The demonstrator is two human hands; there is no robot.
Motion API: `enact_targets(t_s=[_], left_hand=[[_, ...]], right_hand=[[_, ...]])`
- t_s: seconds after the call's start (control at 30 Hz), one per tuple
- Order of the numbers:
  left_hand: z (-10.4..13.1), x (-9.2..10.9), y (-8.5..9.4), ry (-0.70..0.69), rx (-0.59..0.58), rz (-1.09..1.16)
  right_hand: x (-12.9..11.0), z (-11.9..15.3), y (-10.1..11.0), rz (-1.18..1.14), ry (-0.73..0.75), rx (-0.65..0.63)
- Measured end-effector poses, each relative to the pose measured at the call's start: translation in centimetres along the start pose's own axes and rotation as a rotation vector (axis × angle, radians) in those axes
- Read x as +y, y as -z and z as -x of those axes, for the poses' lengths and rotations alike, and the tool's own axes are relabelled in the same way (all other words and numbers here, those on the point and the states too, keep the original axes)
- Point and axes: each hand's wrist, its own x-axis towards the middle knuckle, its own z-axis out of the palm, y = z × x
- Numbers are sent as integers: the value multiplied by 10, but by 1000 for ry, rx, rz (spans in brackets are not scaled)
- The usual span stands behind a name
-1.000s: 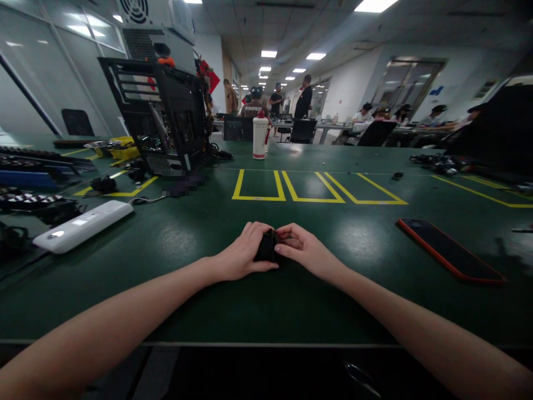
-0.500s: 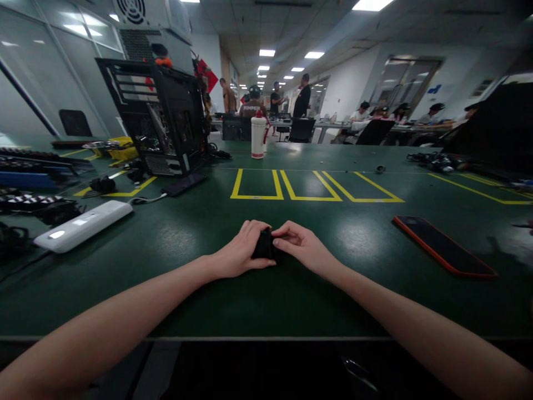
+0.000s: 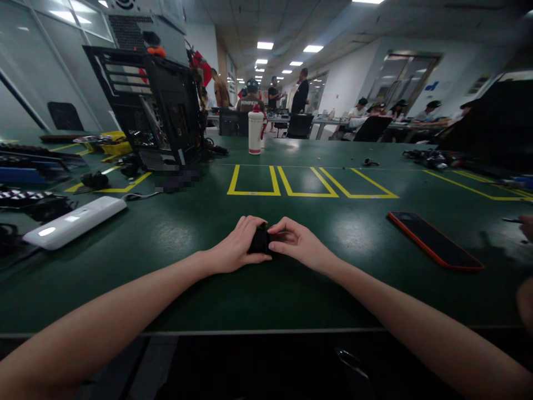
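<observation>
A small black object (image 3: 259, 240) rests on the green table (image 3: 200, 300), near the middle of the view. My left hand (image 3: 238, 244) is wrapped round its left side, with fingers over the top and the thumb along the near edge. From the right, my right hand (image 3: 296, 243) has its thumb and fingertips at the object's right edge, bent in a pinch. Whether the fingertips grip a part of it is too small to tell. The object's left part is hidden under my left hand.
An orange-edged phone (image 3: 435, 240) lies right; a white power strip (image 3: 77, 222) lies left. Behind are a black computer case (image 3: 166, 111), a white bottle (image 3: 255, 133) and yellow tape outlines (image 3: 254, 193). Another person's hand (image 3: 527, 226) shows at the right edge.
The whole view has shifted slightly, moving the scene up and left. Another person's hand and arm now show more at the right edge. My hands keep nearly the same hold.
</observation>
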Motion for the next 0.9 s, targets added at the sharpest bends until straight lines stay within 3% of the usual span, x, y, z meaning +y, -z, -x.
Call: enact_targets(t_s=[0.17, 0.47, 0.7, 0.9], left_hand=[[0, 0, 0, -4, 3, 2], [0, 0, 0, 3, -5, -3], [0, 0, 0, -7, -5, -7], [0, -1, -1, -11, -6, -5]], right_hand=[[0, -4, -1, 2, -14, 50], [2, 2, 3, -5, -7, -30], [1, -2, 1, -19, -11, 31], [1, 1, 3, -42, -41, -20]])
